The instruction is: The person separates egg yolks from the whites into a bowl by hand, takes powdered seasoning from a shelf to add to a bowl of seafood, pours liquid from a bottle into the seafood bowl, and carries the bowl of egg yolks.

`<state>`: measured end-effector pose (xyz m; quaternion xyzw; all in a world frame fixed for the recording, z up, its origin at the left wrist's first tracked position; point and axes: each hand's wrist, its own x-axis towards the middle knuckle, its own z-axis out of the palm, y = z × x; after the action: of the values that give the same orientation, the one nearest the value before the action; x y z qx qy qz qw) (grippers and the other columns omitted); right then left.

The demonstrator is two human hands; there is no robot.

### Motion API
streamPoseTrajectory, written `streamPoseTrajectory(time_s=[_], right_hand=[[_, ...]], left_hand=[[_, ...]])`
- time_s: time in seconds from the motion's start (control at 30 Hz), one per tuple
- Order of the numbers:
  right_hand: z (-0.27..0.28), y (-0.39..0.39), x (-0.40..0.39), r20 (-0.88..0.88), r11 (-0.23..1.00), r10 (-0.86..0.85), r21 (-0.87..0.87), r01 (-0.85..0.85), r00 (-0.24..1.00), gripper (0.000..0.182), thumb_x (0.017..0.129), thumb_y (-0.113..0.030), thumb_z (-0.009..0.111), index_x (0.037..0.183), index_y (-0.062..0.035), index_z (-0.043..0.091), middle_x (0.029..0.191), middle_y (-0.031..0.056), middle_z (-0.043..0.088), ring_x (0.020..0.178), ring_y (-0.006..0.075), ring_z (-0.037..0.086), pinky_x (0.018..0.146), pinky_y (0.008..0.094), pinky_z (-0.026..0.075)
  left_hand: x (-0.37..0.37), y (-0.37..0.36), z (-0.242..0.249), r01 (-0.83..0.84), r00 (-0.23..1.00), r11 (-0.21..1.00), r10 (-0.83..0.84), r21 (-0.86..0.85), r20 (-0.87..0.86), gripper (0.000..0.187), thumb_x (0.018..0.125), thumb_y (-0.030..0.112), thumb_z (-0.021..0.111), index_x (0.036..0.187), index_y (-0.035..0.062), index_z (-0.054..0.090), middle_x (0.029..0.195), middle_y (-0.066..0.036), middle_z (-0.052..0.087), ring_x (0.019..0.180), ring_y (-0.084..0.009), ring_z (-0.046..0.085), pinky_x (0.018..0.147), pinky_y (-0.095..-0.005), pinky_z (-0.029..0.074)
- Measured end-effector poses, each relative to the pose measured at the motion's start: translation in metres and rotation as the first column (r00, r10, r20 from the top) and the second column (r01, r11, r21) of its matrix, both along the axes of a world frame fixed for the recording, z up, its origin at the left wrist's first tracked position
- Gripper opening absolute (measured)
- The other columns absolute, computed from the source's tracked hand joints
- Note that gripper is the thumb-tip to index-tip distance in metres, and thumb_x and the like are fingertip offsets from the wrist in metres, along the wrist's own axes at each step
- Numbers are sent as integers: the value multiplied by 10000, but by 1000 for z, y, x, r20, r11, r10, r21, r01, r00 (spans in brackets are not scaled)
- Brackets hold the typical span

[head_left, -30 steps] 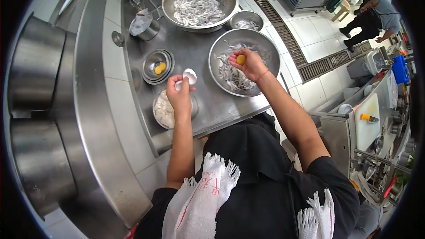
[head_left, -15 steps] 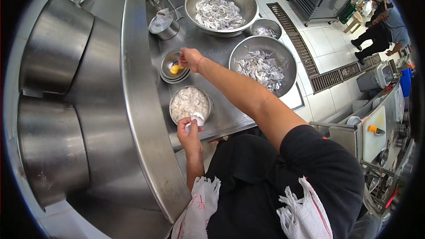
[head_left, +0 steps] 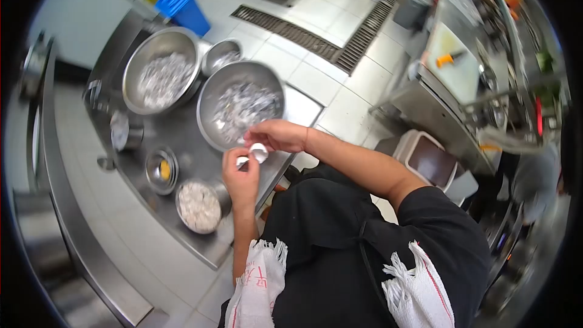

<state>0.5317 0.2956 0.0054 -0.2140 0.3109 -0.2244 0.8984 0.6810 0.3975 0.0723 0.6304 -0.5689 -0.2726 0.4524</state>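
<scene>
White eggshell pieces (head_left: 259, 152) are in the fingers of my left hand (head_left: 240, 176), held over the front edge of the steel counter. My right hand (head_left: 282, 135) is right beside them, fingers loosely bent and the fingertips close to the shell. To the left, a yellow egg yolk (head_left: 164, 169) lies in a small steel bowl (head_left: 150, 173), the top one of a stack. Nearer to me stands a round steel container (head_left: 180, 214) full of pale, whitish pieces (head_left: 199, 205). Just beyond my hands, a large steel bowl (head_left: 203, 104) holds greyish squid-like pieces (head_left: 243, 109).
A big colander (head_left: 129, 88) of similar pieces and a small steel bowl (head_left: 209, 61) stand farther back on the counter (head_left: 182, 146). Behind them is a blue bin (head_left: 185, 12). A floor drain (head_left: 291, 33) crosses the tiles. At right, a bench carries a cutting board (head_left: 461, 79) with an orange-handled knife (head_left: 448, 59).
My right hand has left the small bowl with the yolk and come back beside my left hand at the eggshell. The view has swung to the right.
</scene>
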Motion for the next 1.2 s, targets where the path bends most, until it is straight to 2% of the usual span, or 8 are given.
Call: streamPoseTrajectory(time_s=[0.27,0.43,0.63,0.77,0.83,0.9,0.97,1.2], right_hand=[[-34,85,-232,435,903,-414,83,422,800,431,1052,-432,525,1226,-56,642,1179,95,684,1078,246,681,966,398,557],[-61,157,-382,449,710,-670,156,687,591,340,1048,-356,552,1181,-63,661,1192,103,688,1081,340,685,961,468,565],[-79,253,-513,261,551,-810,38,833,524,422,1019,-378,601,1321,-83,606,1253,98,662,1089,264,684,933,424,575],[-196,309,-565,-88,449,-884,115,886,459,311,1010,-357,611,1188,-103,641,1088,42,670,957,210,679,874,398,577],[-247,330,-561,-528,207,-825,52,977,203,343,971,-411,640,1161,-125,636,1051,36,654,927,213,644,821,430,577],[-306,354,-562,-772,342,-604,-27,939,198,406,934,-474,657,1163,-140,632,1077,48,657,941,224,629,775,460,581],[-350,357,-566,-704,72,-701,94,993,118,433,928,-490,650,1174,-135,632,1080,73,650,951,227,631,762,458,577],[-425,314,-581,-826,467,-543,-148,872,151,424,953,-411,640,1210,-76,610,1033,74,635,942,271,637,793,452,542]], left_hand=[[-218,-42,-27,718,576,695,-615,26,539,393,790,171,797,1138,78,638,1170,-105,642,1146,-330,593,962,-487,450],[-358,-28,-37,926,285,362,-853,103,437,636,802,198,812,1378,105,558,1428,-158,523,1283,-355,546,1062,-485,437],[-471,0,-34,957,-52,14,-974,289,219,783,821,187,805,1517,161,446,1562,-178,402,1356,-384,501,1081,-450,468],[-493,-14,-56,916,-75,43,-958,399,276,733,863,277,772,1506,147,445,1542,-179,421,1333,-399,512,1092,-451,458],[-497,-27,-70,891,-52,71,-965,449,257,712,876,298,770,1489,119,455,1513,-186,449,1348,-387,500,1098,-436,453],[-495,-37,-75,858,-14,116,-969,501,248,699,887,323,762,1478,103,460,1493,-191,466,1347,-381,500,1099,-428,452],[-493,-50,-74,822,19,160,-967,546,255,694,896,352,748,1475,98,462,1481,-195,472,1329,-380,514,1095,-425,456],[-491,-103,-100,792,47,180,-971,583,236,712,867,359,721,1463,59,473,1445,-213,498,1286,-388,543,1073,-457,463]])
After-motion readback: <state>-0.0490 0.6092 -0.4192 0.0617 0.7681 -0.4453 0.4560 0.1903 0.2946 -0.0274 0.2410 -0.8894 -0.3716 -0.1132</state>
